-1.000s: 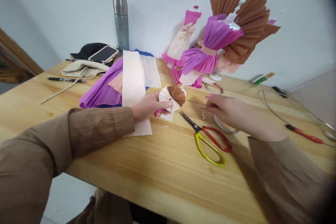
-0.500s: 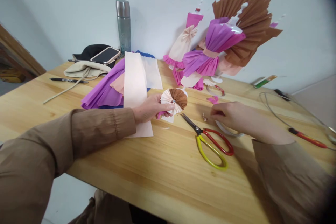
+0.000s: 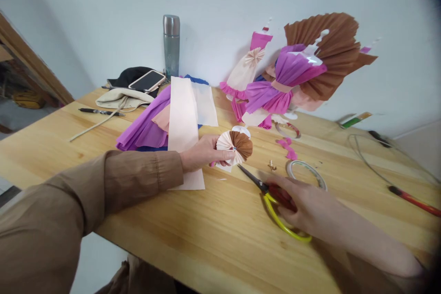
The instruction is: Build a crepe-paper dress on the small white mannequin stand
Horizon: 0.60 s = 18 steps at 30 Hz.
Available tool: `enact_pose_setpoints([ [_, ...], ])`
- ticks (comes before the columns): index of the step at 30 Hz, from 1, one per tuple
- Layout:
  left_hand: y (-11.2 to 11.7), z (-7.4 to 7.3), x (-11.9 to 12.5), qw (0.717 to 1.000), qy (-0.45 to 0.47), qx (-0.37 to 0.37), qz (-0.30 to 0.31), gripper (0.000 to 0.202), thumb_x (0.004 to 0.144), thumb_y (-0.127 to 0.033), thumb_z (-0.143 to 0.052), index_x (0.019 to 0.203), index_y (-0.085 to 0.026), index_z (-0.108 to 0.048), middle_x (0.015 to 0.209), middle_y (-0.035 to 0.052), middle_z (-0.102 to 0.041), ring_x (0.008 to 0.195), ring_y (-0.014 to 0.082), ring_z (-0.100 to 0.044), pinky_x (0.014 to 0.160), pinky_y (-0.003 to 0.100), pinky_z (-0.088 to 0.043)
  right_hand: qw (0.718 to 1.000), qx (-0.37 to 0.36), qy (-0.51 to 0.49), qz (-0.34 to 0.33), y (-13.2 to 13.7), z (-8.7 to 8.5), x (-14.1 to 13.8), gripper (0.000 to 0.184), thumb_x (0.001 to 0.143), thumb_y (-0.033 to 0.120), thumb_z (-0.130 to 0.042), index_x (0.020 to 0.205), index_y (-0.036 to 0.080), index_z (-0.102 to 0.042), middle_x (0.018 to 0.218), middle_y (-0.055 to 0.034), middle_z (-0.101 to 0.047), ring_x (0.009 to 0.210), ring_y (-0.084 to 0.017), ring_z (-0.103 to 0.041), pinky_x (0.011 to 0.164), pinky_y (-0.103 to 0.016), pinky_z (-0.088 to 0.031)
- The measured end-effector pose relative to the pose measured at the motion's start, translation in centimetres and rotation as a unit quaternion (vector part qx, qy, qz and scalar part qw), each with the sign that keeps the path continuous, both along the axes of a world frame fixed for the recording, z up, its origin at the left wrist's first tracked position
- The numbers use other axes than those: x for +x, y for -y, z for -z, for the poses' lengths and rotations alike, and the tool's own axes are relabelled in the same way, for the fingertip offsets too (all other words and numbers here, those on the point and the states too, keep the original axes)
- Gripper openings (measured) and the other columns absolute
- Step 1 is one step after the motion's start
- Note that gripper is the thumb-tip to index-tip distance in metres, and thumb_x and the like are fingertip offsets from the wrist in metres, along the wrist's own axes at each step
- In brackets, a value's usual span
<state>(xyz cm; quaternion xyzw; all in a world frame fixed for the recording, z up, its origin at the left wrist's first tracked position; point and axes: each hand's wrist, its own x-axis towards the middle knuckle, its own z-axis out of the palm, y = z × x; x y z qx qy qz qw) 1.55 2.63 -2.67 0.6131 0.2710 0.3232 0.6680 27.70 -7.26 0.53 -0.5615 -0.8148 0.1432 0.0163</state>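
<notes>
My left hand [image 3: 201, 154] pinches a small pleated paper rosette [image 3: 237, 144], half cream and half brown, holding it upright just above the wooden table [image 3: 206, 229]. My right hand [image 3: 310, 211] lies over the handles of the scissors [image 3: 253, 178], fingers curled around the red and yellow loops. The blades point up and left toward the rosette. A ring of clear tape [image 3: 306, 172] lies just beyond my right hand.
A peach paper strip [image 3: 182, 119] and purple crepe paper [image 3: 144, 128] lie behind my left hand. Paper dresses [image 3: 282, 78] lean on the wall, pink scraps [image 3: 287, 146] before them. A steel flask [image 3: 171, 46], phone [image 3: 149, 80] and pen [image 3: 99, 111] sit far left; a red-handled tool [image 3: 413, 200] far right.
My right hand has left the tape ring and come down toward me onto the scissors' handles. My left hand keeps hold of the rosette in about the same place.
</notes>
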Motion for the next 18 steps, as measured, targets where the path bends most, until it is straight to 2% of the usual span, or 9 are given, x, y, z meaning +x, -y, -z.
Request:
enact_pose_setpoints([
  [2,0.1,-0.3,-0.1,1.0,-0.008,-0.007,-0.002,0.036,0.069,-0.043,-0.077,0.078,-0.011,-0.062,0.066,0.0025,-0.063,0.056,0.0087,-0.056,0.042,0.016,-0.035,0.998,-0.015,-0.05,0.022,0.0,-0.6,0.4,0.032,0.085,0.03,-0.052,0.114,0.022,-0.063,0.08,-0.0069,-0.07,0.064,-0.022,-0.065,0.057,-0.033,-0.05],
  [4,0.2,-0.5,-0.2,1.0,-0.013,-0.011,-0.006,0.034,0.069,-0.041,-0.077,0.077,-0.011,-0.062,0.066,0.0024,-0.063,0.056,0.0084,-0.056,0.043,0.016,-0.036,0.985,-0.071,-0.148,0.048,-0.2,-1.4,1.0,0.023,0.087,0.04,-0.053,0.1,0.023,-0.059,0.071,-0.0047,-0.064,0.059,-0.021,-0.06,0.054,-0.033,-0.049],
  [7,0.2,-0.7,-0.3,1.0,-0.017,-0.015,-0.007,0.034,0.07,-0.041,-0.076,0.079,-0.011,-0.062,0.067,0.0028,-0.064,0.057,0.0088,-0.057,0.044,0.017,-0.036,0.932,-0.171,-0.313,0.07,-0.4,-1.8,1.8,0.031,0.087,0.054,-0.056,0.098,0.026,-0.053,0.078,-0.0042,-0.061,0.062,-0.019,-0.058,0.057,-0.033,-0.052],
  [8,0.2,-0.8,-0.3,1.0,-0.019,-0.017,-0.006,0.034,0.07,-0.041,-0.076,0.079,-0.011,-0.063,0.068,0.0031,-0.064,0.057,0.009,-0.057,0.044,0.017,-0.036,0.915,-0.185,-0.35,0.077,-0.5,-1.8,1.8,0.036,0.086,0.057,-0.058,0.103,0.027,-0.052,0.083,-0.005,-0.062,0.066,-0.019,-0.059,0.06,-0.034,-0.053],
  [10,0.2,-0.8,-0.4,0.999,-0.022,-0.023,0.0,0.034,0.07,-0.041,-0.076,0.078,-0.011,-0.063,0.069,0.0037,-0.065,0.058,0.0093,-0.057,0.044,0.018,-0.037,0.901,-0.177,-0.385,0.089,-0.6,-1.4,1.7,0.05,0.079,0.061,-0.067,0.113,0.028,-0.051,0.096,-0.0079,-0.062,0.076,-0.021,-0.062,0.069,-0.036,-0.056],
  [13,0.2,-0.8,-0.3,0.999,-0.014,-0.03,0.011,0.035,0.069,-0.042,-0.078,0.077,-0.011,-0.063,0.07,0.004,-0.066,0.059,0.0095,-0.058,0.045,0.017,-0.037,0.913,-0.139,-0.377,0.071,-0.6,-0.9,1.2,0.07,0.068,0.061,-0.076,0.124,0.029,-0.047,0.117,-0.0124,-0.056,0.108,-0.028,-0.06,0.094,-0.04,-0.051],
  [15,0.2,-0.7,-0.3,0.999,-0.003,-0.032,0.016,0.037,0.067,-0.042,-0.08,0.078,-0.011,-0.063,0.07,0.0037,-0.066,0.06,0.0097,-0.059,0.045,0.017,-0.036,0.93,-0.127,-0.341,0.045,-0.4,-0.9,0.8,0.072,0.069,0.06,-0.074,0.127,0.029,-0.044,0.122,-0.012,-0.054,0.121,-0.031,-0.053,0.103,-0.042,-0.045],
  [16,0.2,-0.7,-0.3,0.999,0.002,-0.031,0.018,0.038,0.066,-0.043,-0.081,0.078,-0.011,-0.063,0.069,0.0033,-0.065,0.06,0.0097,-0.059,0.045,0.017,-0.036,0.942,-0.11,-0.315,0.037,-0.3,-1.0,0.6,0.069,0.071,0.059,-0.072,0.126,0.029,-0.044,0.12,-0.011,-0.055,0.121,-0.031,-0.053,0.103,-0.042,-0.045],
  [18,0.4,-0.8,-0.2,0.999,0.008,-0.028,0.028,0.041,0.064,-0.044,-0.083,0.078,-0.01,-0.064,0.068,0.0025,-0.065,0.059,0.0092,-0.058,0.046,0.017,-0.037,0.969,-0.04,-0.242,0.04,0.0,-1.2,0.0,0.058,0.073,0.059,-0.067,0.117,0.028,-0.046,0.109,-0.008,-0.058,0.107,-0.029,-0.059,0.093,-0.042,-0.049],
])
